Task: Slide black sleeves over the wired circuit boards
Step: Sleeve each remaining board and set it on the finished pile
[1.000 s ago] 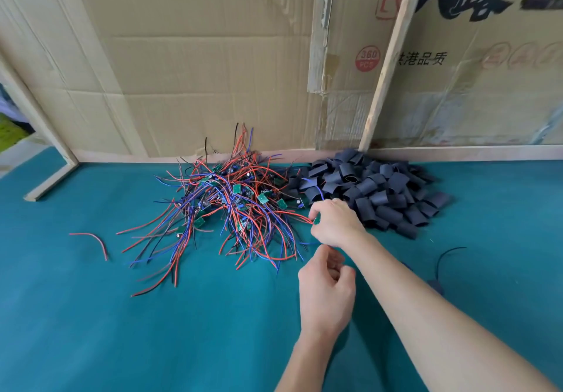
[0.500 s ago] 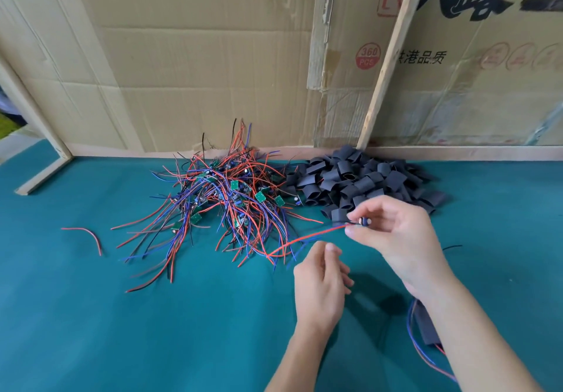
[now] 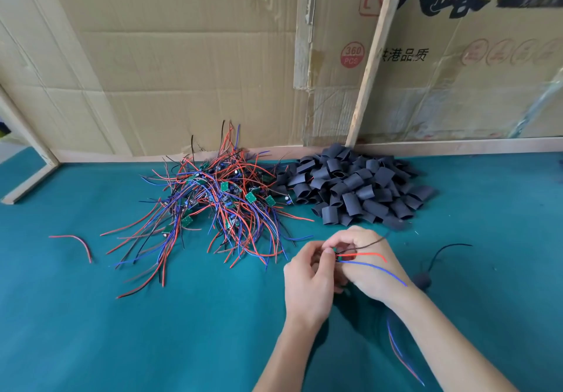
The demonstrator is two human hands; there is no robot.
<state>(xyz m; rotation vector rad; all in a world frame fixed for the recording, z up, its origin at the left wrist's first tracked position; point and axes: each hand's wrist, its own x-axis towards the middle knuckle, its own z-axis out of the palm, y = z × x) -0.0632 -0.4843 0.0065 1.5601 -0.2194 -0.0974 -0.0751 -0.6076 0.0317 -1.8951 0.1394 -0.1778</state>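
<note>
Your two hands meet on one wired board, and the sleeves lie behind them, toward the wall.

Your left hand (image 3: 307, 282) and right hand (image 3: 362, 267) both have a narrow grip, the fingers pinched on the small board (image 3: 336, 254) between them; its red wire (image 3: 365, 254) and blue wire (image 3: 374, 268) run to your right across the right hand, so the long axis lies left to right. I cannot tell if a sleeve is already in either grip. The pile of black sleeves (image 3: 353, 190) is just beyond the right hand, which is nearer to it. The heap of wired boards (image 3: 213, 206) lies to the left on the green surface (image 3: 122, 330), with a cardboard wall (image 3: 182, 56) behind.
</note>
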